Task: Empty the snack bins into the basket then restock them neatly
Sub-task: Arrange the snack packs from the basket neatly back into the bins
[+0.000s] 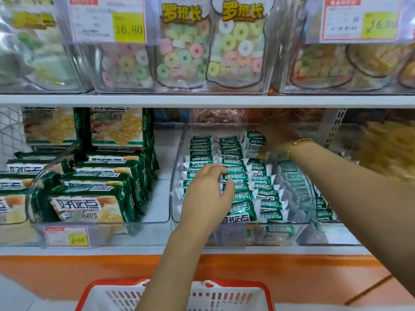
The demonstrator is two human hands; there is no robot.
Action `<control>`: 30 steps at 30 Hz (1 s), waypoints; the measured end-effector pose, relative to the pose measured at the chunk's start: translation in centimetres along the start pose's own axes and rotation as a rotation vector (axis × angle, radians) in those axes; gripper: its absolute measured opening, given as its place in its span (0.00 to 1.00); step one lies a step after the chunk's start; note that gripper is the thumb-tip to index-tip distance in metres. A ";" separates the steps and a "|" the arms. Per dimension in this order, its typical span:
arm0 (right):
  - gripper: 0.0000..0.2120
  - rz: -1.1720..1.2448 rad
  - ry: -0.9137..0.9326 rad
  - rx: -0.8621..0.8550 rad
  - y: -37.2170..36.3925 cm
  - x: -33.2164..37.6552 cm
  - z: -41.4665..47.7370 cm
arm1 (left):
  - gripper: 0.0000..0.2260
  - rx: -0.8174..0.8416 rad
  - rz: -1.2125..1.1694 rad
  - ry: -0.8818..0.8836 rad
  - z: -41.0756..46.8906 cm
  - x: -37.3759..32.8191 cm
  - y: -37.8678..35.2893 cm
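Note:
A clear plastic bin (177, 223) on the lower shelf holds neat rows of small green-and-white snack packets (265, 191). My left hand (206, 194) lies over the left rows with its fingers spread and curved down onto the packets. My right hand (276, 138) reaches to the back of the bin, where it grips an upright green packet (253, 142). A white basket with a red rim (177, 295) sits below the shelf at the bottom of the view, partly hidden by my left forearm.
A second clear bin (101, 230) to the left holds large green cracker packs (89, 203). Jar-shaped candy bags (235, 48) fill bins on the upper shelf (202, 101). Yellow snacks (386, 149) sit at the right. An orange panel (67, 272) runs below.

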State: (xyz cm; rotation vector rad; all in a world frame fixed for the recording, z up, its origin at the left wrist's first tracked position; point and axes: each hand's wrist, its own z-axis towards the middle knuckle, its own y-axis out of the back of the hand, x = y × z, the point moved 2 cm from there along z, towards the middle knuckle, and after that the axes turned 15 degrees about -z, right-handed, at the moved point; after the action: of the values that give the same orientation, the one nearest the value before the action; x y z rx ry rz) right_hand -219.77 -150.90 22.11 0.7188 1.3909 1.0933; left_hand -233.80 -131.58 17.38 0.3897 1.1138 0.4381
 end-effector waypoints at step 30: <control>0.10 0.605 0.018 -0.364 4.8 6.3 -16.5 | 0.17 -0.007 -0.010 -0.153 -15.1 6.3 3.8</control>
State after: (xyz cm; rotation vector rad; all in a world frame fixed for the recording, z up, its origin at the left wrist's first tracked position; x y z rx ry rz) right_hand -237.57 -146.69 22.19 0.8823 0.9589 1.7733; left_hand -245.84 -123.85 8.60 0.4047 0.9655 0.3966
